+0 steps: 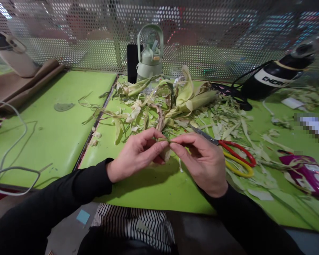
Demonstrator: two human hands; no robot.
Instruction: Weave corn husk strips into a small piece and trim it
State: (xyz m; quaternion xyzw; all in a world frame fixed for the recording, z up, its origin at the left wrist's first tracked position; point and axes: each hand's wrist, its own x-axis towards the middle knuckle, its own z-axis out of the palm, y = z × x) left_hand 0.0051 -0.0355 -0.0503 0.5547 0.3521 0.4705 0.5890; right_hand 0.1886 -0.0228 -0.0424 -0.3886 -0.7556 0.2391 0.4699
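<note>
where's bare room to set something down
Mostly bare: between the white cable and dark seam, nearer than the half disc; a strip between the left hand, right hand and near table edge. Crowded: husks beyond the hands, scraps and scissors rightward.

This looks like a handcraft workshop — though a classroom with shared workstations cannot be ruled out. A bright green surface (61,141), split by a seam, runs up to a perforated screen (95,39) with more green behind it. Plant scraps (224,111) and husk leaves (202,101) lie strewn near scissors (218,142) — among drinking bottles (149,68) and a loose cable (17,194).
</note>
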